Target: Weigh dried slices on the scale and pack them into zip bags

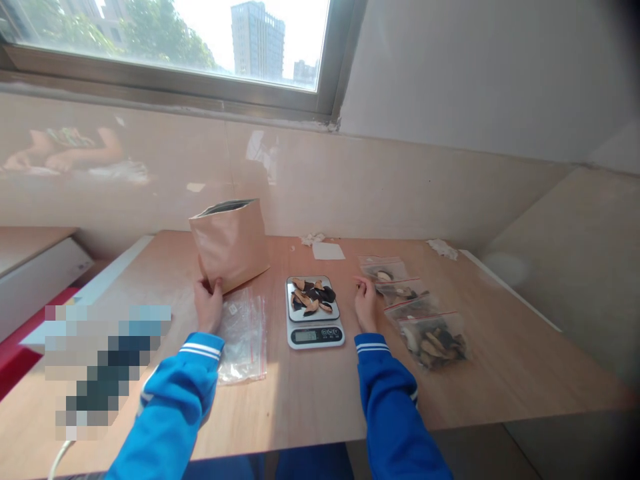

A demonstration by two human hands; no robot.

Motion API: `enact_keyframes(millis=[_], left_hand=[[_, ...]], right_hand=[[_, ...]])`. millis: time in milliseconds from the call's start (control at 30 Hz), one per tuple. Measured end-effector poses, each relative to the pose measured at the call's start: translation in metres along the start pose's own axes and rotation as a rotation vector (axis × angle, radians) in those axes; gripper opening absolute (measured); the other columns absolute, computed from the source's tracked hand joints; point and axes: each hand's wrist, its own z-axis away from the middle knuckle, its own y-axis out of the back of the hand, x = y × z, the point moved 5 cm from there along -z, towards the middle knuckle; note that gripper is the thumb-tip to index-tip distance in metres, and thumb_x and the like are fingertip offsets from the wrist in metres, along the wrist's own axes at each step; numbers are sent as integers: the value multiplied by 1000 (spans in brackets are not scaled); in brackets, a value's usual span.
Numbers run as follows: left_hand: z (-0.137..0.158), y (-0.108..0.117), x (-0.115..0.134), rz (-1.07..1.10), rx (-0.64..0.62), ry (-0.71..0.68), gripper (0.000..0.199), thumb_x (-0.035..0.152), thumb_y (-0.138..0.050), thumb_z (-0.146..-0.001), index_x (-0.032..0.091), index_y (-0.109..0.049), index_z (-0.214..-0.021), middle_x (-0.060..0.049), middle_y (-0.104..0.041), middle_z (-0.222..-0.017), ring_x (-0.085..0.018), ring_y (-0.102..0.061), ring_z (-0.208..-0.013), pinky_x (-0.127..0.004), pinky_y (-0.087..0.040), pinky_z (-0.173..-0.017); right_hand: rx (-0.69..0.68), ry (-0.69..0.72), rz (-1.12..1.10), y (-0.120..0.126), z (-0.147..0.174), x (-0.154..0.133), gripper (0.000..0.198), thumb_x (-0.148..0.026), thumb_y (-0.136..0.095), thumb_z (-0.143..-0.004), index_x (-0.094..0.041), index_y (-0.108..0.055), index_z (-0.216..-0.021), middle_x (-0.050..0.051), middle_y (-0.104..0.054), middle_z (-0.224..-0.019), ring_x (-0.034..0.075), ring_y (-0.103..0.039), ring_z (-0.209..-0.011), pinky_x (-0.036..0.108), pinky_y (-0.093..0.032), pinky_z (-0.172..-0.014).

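Note:
My left hand [208, 303] grips the lower left corner of a brown kraft paper bag [231, 245], which stands upright with its mouth open. Under that wrist lie clear zip-lock bags [243, 340], apparently with nothing in them. Between my hands sits a kitchen scale [316, 336], its small display too faint to read. Dark-edged dried slices [313, 297], perhaps mushroom, are heaped on its plate. To the right of the scale, my right hand [367, 303] is loosely closed, with nothing visible in its fingers. Just beyond it are zip-lock bags of similar dried slices [437, 343].
A white paper piece [329, 251] and crumpled tissue [313, 239] lie by the wall. More crumpled tissue [443, 249] is at the back right. A blurred-out object [113, 363] with a white cable [61, 460] occupies the left side. The tiled wall [400, 193] bounds the table behind.

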Motion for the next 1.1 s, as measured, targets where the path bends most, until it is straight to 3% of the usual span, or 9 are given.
enact_keyframes(millis=[333, 500, 633, 767, 900, 1000, 1100], left_hand=[[3, -1, 5, -1, -35, -28, 45, 50, -57, -75, 18, -44, -104, -13, -57, -111, -29, -56, -110, -44, -44, -96], [3, 2, 3, -212, 14, -7, 45, 48, -59, -73, 17, -48, -104, -15, -60, -111, -37, -53, -115, -56, -32, -104], [1, 2, -1, -169, -13, 8, 43, 44, -61, -72, 18, -48, -104, -14, -62, -108, -35, -57, -111, -53, -37, -101], [1, 2, 0, -215, 5, -14, 44, 39, -60, -71, 15, -49, -107, -16, -59, -111, -37, -54, -114, -56, -35, -103], [5, 5, 7, -161, 69, -92, 46, 26, -54, -72, 14, -47, -116, -17, -55, -119, -33, -51, -119, -52, -33, -106], [11, 10, 18, -83, 158, -207, 49, 22, -52, -73, 11, -43, -121, -19, -51, -124, -31, -50, -120, -49, -36, -105], [15, 13, 25, -43, 192, -250, 46, 21, -52, -75, 11, -43, -119, -21, -49, -125, -31, -51, -118, -49, -41, -100]], right_hand=[[-20, -48, 1, 0, 3, -2, 36, -49, -50, -86, -17, -59, -100, 10, -63, -92, 20, -58, -77, 36, -48, -75], [-77, -59, -7, -1, 4, -7, 40, -56, -59, -80, -17, -64, -87, 8, -66, -83, 20, -57, -74, 34, -47, -71], [-106, -75, -31, -8, 4, -12, 45, -62, -60, -77, -17, -65, -79, 8, -69, -79, 20, -58, -71, 34, -46, -69], [-134, -74, -72, -23, 5, -30, 48, -64, -56, -80, -17, -67, -83, 10, -71, -84, 22, -62, -75, 34, -49, -71], [-244, -107, -196, -32, 7, -39, 55, -61, -39, -90, -17, -70, -101, 12, -74, -91, 23, -66, -80, 35, -50, -73], [-166, -208, -214, -19, 4, -26, 66, -62, -26, -93, -14, -69, -107, 15, -74, -89, 21, -63, -67, 36, -48, -63], [-103, -265, -187, -10, 3, -13, 71, -66, -24, -91, -13, -70, -96, 15, -73, -80, 20, -58, -57, 35, -45, -54]])
